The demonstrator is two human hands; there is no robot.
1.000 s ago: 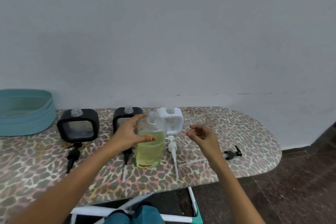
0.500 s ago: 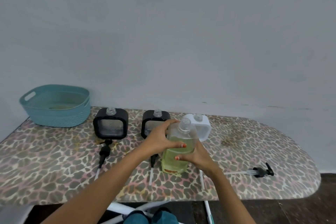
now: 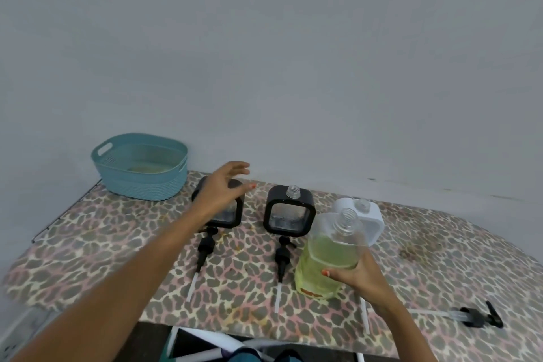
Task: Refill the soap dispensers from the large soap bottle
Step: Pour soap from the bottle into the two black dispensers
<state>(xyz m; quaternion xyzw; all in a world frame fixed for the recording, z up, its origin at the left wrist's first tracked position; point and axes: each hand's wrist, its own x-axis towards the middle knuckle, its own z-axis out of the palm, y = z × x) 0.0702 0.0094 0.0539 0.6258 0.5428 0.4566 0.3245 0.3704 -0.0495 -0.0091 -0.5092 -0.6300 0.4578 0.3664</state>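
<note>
The large clear soap bottle (image 3: 329,256), uncapped and about half full of yellow-green liquid, stands tilted on the board; my right hand (image 3: 360,276) grips its lower right side. My left hand (image 3: 220,189) hovers with spread fingers over the left black dispenser (image 3: 227,214), hiding its neck. The middle black dispenser (image 3: 289,211) stands uncapped. The white dispenser (image 3: 368,216) is partly hidden behind the big bottle. Two black pumps (image 3: 205,245) (image 3: 283,256) lie in front of the black dispensers.
The leopard-print ironing board (image 3: 117,244) runs along a grey wall. A teal basket (image 3: 141,166) stands at its back left corner. Another black pump (image 3: 476,316) lies near the right front edge. A white tube (image 3: 364,317) lies under my right wrist.
My left hand has let go of the large bottle and moved left and back over the left black dispenser. My right hand now holds the bottle alone. The camera view shifted left.
</note>
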